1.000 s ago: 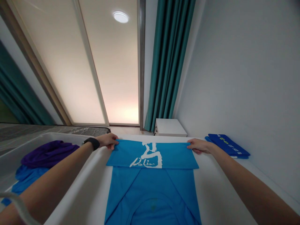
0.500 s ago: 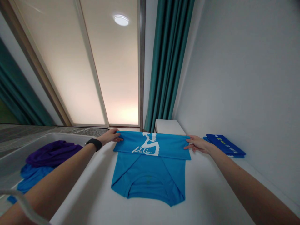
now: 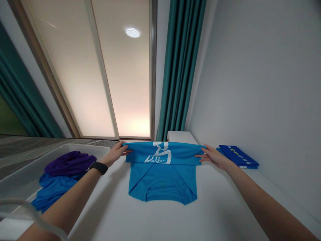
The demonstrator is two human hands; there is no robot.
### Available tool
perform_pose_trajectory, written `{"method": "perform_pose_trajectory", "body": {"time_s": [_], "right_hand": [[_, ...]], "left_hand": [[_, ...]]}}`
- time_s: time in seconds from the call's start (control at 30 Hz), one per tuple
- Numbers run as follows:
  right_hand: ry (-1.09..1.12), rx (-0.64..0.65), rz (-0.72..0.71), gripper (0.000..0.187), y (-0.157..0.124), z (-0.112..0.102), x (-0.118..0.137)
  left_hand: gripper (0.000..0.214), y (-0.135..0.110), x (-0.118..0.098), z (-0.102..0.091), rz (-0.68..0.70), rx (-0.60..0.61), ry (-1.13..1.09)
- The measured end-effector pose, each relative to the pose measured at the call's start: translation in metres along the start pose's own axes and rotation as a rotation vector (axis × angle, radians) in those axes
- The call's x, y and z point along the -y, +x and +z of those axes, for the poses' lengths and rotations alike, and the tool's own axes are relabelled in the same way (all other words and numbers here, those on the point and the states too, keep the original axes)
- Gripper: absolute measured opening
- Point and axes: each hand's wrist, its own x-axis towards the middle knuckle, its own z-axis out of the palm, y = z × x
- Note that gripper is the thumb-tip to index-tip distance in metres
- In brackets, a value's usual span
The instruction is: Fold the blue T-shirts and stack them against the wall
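In the tub (image 3: pixel 85 147), purple, blue clothes (image 3: pixel 68 164); left and right hands (image 3: pixel 114 154) (image 3: pixel 214 158) gripping a T-shirt (image 3: pixel 162 177)

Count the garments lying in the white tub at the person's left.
2: a purple garment lying on top of a blue garment, both in the white tub. More may be hidden beneath them.
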Motion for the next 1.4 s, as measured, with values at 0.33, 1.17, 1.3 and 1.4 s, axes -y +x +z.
{"method": "perform_pose_trajectory", "body": {"time_s": [0.33,1.17,1.3,1.4], "right_hand": [[-0.048,0.035,-0.163,0.035,-0.067,0.000,-0.045],[-0.994,-0.219,-0.556,0.016,-0.120,0.024,-0.112],[-1.083,-0.239,-0.559,0.015,-0.130,0.039,-0.113],[-1.193,-0.332,-0.563,0.028,-0.135,0.054,-0.120]], "left_hand": [[0.039,-0.088,0.013,-0.002,0.150,0.057,0.124],[0.028,-0.143,0.061,0.007,0.367,0.095,0.667],[0.024,-0.146,0.061,0.008,0.410,0.136,0.731],[0.026,-0.149,0.062,0.013,0.476,0.156,0.838]]}}
